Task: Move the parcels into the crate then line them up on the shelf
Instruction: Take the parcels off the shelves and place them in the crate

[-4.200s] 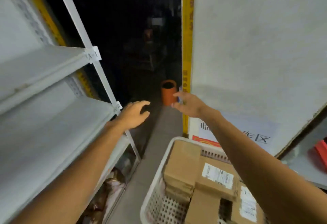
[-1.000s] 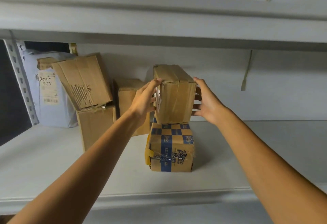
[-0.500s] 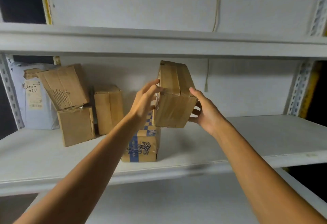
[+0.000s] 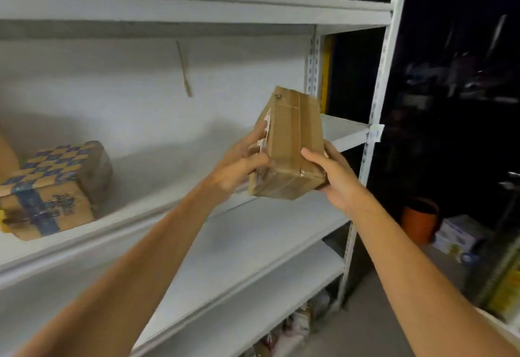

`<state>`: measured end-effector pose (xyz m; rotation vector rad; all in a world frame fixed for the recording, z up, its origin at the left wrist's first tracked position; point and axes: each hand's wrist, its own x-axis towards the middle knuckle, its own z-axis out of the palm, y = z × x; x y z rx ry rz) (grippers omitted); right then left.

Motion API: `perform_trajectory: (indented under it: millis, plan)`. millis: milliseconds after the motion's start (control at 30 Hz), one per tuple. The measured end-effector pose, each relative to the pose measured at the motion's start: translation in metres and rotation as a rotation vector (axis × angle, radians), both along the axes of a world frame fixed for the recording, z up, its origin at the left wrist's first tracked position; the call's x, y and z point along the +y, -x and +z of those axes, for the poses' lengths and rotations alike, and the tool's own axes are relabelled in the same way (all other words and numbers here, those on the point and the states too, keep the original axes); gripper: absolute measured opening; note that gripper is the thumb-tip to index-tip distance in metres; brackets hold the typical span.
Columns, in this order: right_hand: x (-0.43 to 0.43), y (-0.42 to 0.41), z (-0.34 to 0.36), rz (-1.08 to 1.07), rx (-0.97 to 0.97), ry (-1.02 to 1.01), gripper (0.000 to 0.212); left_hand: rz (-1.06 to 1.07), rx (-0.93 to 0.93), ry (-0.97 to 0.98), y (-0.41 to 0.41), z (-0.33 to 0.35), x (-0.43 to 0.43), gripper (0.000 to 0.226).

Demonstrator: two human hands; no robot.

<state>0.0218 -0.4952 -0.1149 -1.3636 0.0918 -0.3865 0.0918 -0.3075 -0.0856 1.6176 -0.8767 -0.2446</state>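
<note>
Where the hands are: left hand (image 4: 236, 168) and right hand (image 4: 337, 179) each curl round one side of the small brown taped cardboard box (image 4: 295, 137).
Box: up in the air — looks stiff and light; tape seems slick, so grip the flat sides.
Shelf: white metal shelf board (image 4: 168, 165), behind the box.

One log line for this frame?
held: brown taped cardboard parcel, tilted, airborne | left hand: grips it | right hand: grips it | white metal shelf: blue-checkered parcel resting

Left hand (image 4: 239, 165) and right hand (image 4: 334, 176) are seen bare; left forearm (image 4: 135, 266) and right forearm (image 4: 416, 266) are uncovered to the frame's edge.
</note>
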Motion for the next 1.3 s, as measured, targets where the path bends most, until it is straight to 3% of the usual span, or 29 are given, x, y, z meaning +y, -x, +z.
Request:
perform_trajectory:
  millis: [100,200,367,467,533,633,733,800,1000,1167,1300]
  plan:
    - [-0.039,0.037,-0.030,-0.104,-0.008,-0.015,0.070,-0.078,0.034,-0.013,0.008,-0.029,-0.052,0.082]
    - [-0.068,0.074,-0.067,-0.246,0.003,-0.062,0.071,-0.123,-0.008,-0.003,0.026,-0.067,-0.104,0.071]
    - [-0.101,0.135,-0.124,-0.497,0.100,-0.030,0.062,-0.317,0.118,-0.022,0.061,-0.143,-0.178,0.081]
    - [-0.114,0.178,-0.156,-0.627,0.202,0.021,0.065,-0.412,0.293,-0.070,0.086,-0.188,-0.211,0.107]
    - [-0.115,0.209,-0.181,-0.706,0.278,0.009,0.066,-0.479,0.381,-0.128,0.106,-0.217,-0.229,0.112]
    - [-0.114,0.261,-0.221,-0.869,0.348,-0.142,0.061,-0.587,0.448,-0.258,0.148,-0.256,-0.256,0.094]
    - [-0.109,0.310,-0.249,-1.008,0.415,-0.259,0.052,-0.746,0.515,-0.339,0.198,-0.285,-0.271,0.054]
    - [-0.108,0.338,-0.267,-1.068,0.445,-0.314,0.045,-0.802,0.542,-0.379,0.226,-0.304,-0.279,0.052]
    - [-0.121,0.400,-0.311,-1.130,0.484,-0.415,0.057,-0.853,0.535,-0.571,0.284,-0.343,-0.308,0.097]
    - [-0.150,0.447,-0.348,-1.057,0.516,-0.486,0.040,-0.834,0.533,-0.669,0.330,-0.373,-0.339,0.087]
    - [-0.166,0.481,-0.375,-1.040,0.572,-0.547,0.045,-0.778,0.536,-0.730,0.366,-0.393,-0.356,0.084]
